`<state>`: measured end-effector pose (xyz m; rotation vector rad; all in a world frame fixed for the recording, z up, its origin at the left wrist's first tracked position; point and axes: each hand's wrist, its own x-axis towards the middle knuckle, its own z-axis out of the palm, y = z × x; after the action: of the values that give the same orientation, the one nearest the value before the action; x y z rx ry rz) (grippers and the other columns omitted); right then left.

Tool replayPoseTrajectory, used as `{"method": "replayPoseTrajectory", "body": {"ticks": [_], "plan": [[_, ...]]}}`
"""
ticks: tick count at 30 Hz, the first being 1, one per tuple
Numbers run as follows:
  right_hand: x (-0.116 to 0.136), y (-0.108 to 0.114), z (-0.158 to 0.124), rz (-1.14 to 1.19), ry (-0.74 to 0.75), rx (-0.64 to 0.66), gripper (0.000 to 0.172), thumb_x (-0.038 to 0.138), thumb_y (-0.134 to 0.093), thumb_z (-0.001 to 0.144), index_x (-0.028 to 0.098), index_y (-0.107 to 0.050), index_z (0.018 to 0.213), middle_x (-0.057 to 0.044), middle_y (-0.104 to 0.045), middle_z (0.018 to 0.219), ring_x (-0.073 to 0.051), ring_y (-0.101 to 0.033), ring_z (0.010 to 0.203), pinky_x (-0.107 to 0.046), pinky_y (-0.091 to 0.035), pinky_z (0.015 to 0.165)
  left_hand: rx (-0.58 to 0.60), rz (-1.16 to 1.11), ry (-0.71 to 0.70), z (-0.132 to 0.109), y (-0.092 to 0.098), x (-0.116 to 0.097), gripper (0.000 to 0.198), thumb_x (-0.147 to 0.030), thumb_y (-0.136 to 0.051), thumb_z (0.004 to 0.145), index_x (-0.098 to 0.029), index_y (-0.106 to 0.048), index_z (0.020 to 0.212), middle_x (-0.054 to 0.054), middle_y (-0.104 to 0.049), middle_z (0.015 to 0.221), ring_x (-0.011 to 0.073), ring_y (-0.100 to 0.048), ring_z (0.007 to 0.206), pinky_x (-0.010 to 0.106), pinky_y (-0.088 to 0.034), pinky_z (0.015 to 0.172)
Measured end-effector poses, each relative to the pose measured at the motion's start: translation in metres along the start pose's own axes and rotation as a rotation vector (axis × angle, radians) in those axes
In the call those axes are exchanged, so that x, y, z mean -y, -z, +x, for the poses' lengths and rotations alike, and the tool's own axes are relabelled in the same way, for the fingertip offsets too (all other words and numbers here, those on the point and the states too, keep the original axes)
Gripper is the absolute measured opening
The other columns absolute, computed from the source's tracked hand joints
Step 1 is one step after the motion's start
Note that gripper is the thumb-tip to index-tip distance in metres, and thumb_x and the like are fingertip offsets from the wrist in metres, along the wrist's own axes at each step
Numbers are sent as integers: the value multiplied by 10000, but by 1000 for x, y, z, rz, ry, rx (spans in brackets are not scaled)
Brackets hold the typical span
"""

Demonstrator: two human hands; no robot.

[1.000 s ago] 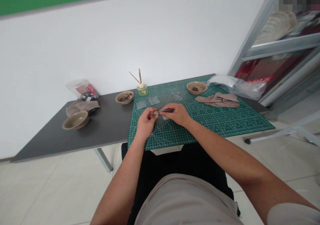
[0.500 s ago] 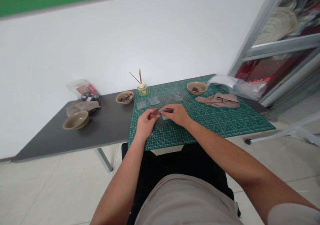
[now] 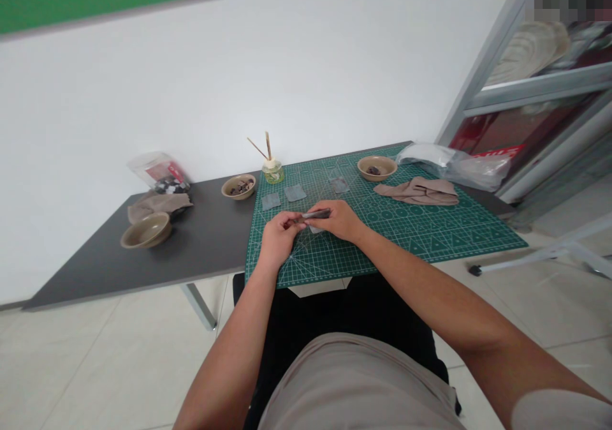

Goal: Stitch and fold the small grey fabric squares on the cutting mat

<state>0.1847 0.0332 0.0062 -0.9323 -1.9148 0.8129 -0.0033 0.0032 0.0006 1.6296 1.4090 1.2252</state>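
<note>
The left hand point(image 3: 282, 237) pinches a small dark piece point(image 3: 291, 224) between thumb and fingers, while the right hand point(image 3: 339, 221) grips dark tweezers point(image 3: 317, 214), their tips at that piece, above the green cutting mat point(image 3: 406, 242). In the head view, one clear square point(image 3: 314, 229) lies just under the hands, with three more clear squares point(image 3: 295, 192) beyond them. There are three bowls: one point(image 3: 362, 166) on the mat and two, point(image 3: 228, 189) and point(image 3: 125, 240), on the grey surface point(image 3: 201, 245). Nearby are one jar point(image 3: 272, 172) holding two sticks, two tan cloths point(image 3: 415, 191) and two plastic bags point(image 3: 449, 166).
</note>
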Motion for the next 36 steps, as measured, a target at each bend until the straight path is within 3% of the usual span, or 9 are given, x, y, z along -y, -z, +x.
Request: {"method": "replayPoseTrajectory", "body": {"ticks": [5, 12, 23, 36], "plan": [[2, 1, -1, -26, -11, -13, 134, 323, -746, 794, 195, -771, 826, 0, -730, 738, -153, -659, 693, -257, -456, 655, -7, 9, -5, 0, 0, 1, 200, -226, -707, 715, -193, -751, 908, 4, -704, 794, 131, -554, 664, 271, -431, 675], [1, -1, 1, -14, 89, 19, 138, 293, -685, 849, 224, -780, 922, -19, -769, 916, -176, -701, 842, -290, -511, 791, -20, 64, -11, -1, 0, -1, 177, -209, -716, 711, -198, -746, 885, -6, -689, 786, 129, -547, 663, 271, -435, 678], [-1, -2, 2, -7, 124, 14, 126, 246, -667, 862, 225, -776, 921, -20, -767, 921, -171, -701, 863, -294, -512, 811, -30, 180, -59, -3, -1, -5, 144, -180, -690, 753, -208, -728, 889, -8, -671, 813, 134, -549, 687, 272, -436, 681], [1, 0, 2, -31, 48, 15, 103, 262, -690, 844, 218, -771, 889, -23, -770, 891, -181, -705, 847, -302, -513, 807, -45, 222, -126, -6, -3, -7, 90, -170, -673, 779, -209, -700, 856, 0, -665, 851, 139, -540, 699, 274, -442, 699]]}}
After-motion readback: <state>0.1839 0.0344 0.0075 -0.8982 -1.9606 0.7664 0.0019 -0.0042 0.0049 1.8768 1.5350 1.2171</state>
